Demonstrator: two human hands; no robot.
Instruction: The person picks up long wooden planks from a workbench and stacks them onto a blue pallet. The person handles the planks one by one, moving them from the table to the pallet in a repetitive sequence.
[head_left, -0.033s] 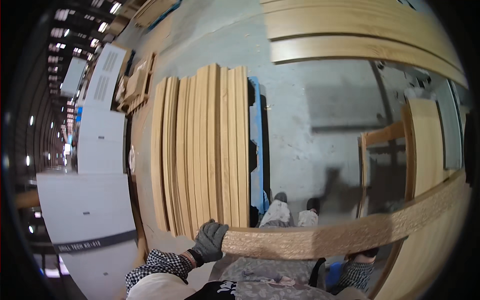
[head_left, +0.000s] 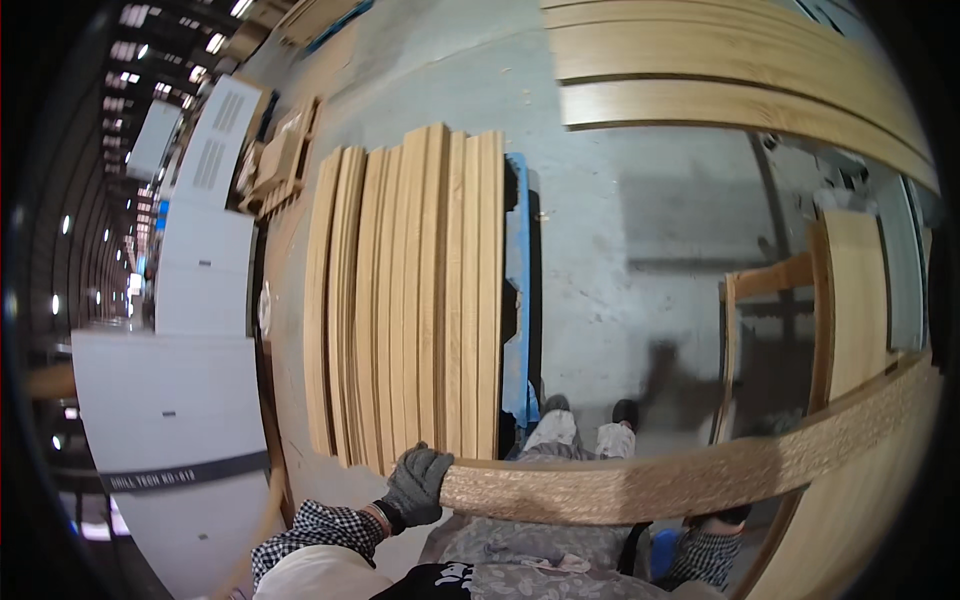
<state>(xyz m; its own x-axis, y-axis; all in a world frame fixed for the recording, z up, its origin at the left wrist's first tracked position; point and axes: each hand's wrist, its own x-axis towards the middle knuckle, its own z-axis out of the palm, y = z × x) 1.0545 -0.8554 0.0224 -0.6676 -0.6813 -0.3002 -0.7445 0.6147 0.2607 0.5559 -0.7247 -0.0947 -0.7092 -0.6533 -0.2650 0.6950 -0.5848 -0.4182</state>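
Across the front of my body lies a long wooden board (head_left: 620,488), its rough, particle-like edge facing me and its right part reaching over toward the bench. My left hand (head_left: 418,485), in a grey glove, is closed around the board's left end. Only a dark bit of my right hand (head_left: 733,515) shows at the board's lower edge, beyond a checked sleeve; the board hides its fingers. Just beyond my left hand, a stack of long light-wood boards (head_left: 425,290) rests on a blue pallet (head_left: 517,300).
To the right stands a wooden frame (head_left: 775,275) beside a long light-wood panel (head_left: 857,300). More wide boards (head_left: 700,60) lie at the far right. Large white machine cabinets (head_left: 170,390) line the left side, with a loaded wooden pallet (head_left: 283,165) farther off. My feet are on grey floor (head_left: 585,330).
The view has shifted slightly, so the stack and the far boards sit a little farther right. My left hand keeps its hold on the board, which has barely moved.
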